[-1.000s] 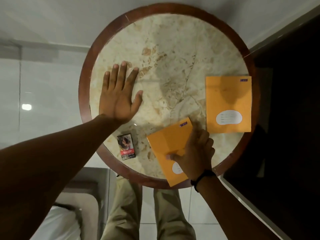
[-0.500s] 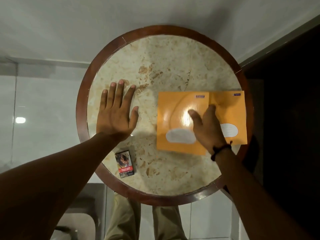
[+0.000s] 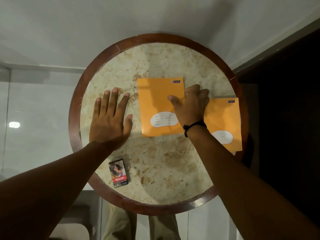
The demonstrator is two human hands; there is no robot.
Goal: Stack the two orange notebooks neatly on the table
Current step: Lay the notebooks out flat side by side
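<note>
Two orange notebooks with white label patches lie on the round marble table (image 3: pixel 161 163). One notebook (image 3: pixel 155 101) sits square at the table's middle. My right hand (image 3: pixel 190 104) grips its right edge, thumb on the cover and fingers past the edge. The second notebook (image 3: pixel 223 118) lies at the table's right rim, slightly nearer to me, with my right wrist and forearm covering part of it. Whether the two notebooks touch is hidden by my hand. My left hand (image 3: pixel 110 122) rests flat on the marble, fingers spread, left of the middle notebook.
A small cigarette pack (image 3: pixel 119 173) lies near the front left rim. The table has a dark wooden rim (image 3: pixel 74 118). White floor tiles surround it, and a dark surface lies to the right. My legs show below the table.
My right hand carried one notebook from the front edge up beside and partly over the right notebook, then left to the table's middle. My left hand stayed flat.
</note>
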